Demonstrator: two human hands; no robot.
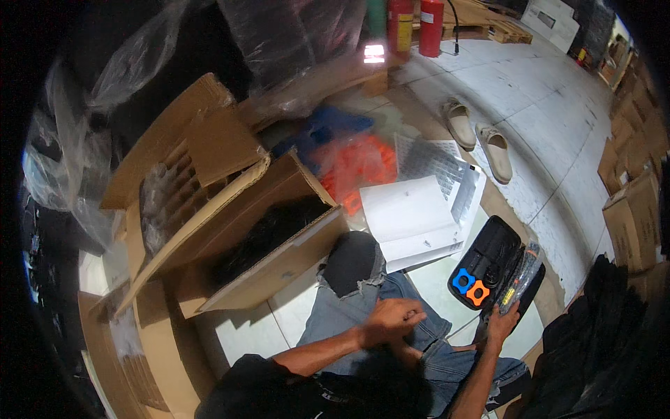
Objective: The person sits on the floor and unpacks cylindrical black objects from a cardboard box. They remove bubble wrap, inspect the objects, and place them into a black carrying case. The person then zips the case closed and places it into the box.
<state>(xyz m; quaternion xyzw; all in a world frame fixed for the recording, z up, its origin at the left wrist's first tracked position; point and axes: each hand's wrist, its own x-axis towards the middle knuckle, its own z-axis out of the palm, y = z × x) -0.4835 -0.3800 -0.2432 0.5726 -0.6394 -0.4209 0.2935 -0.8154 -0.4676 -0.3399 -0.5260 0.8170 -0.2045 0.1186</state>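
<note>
My right hand (503, 320) grips the lower end of a clear plastic-wrapped long item (518, 277) with yellow and orange parts showing through. It is over one half of an open black zip case (484, 238) on the floor to my right. In the case's other half sit a blue ring-shaped piece (463, 281) and an orange ring-shaped piece (477, 293), beside a coiled black cable (492, 272). My left hand (399, 318) is above my lap, fingers bent; whether anything is inside them is hidden.
An open cardboard box (272, 272) with dark contents stands at my left. Ahead lie white papers (411, 209), orange plastic-bagged pieces (361, 162) and blue material (335, 125). Slip-on shoes (494, 152) and red fire extinguishers (431, 29) are farther off; stacked cartons (633, 220) line the right.
</note>
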